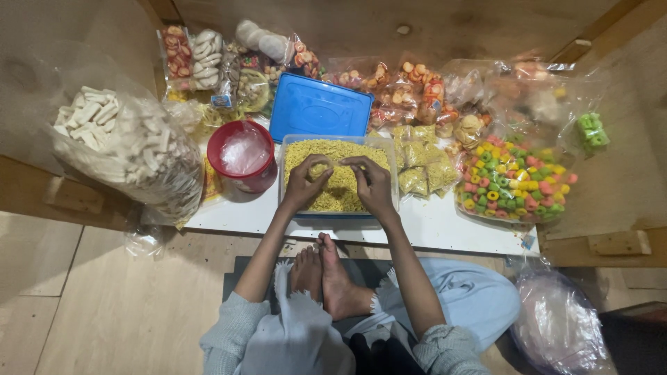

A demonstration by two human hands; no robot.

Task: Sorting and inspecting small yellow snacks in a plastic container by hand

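A clear plastic tub [391,173] full of yellow crumbly snack [345,194] sits on a low white board [445,226] in front of me. Both hands are over the tub. My left hand [304,186] and my right hand [373,185] together pinch a small clear bag [322,169] partly filled with the yellow snack. The tub's blue lid [316,110] lies just behind it.
A red round tub [243,158] holding clear bags stands left of the tub. A big bag of white sticks [128,149] lies far left. Small filled yellow packets [420,167] and a bag of coloured rings [514,186] lie right. Several snack bags line the back. My bare feet [323,274] rest below the board.
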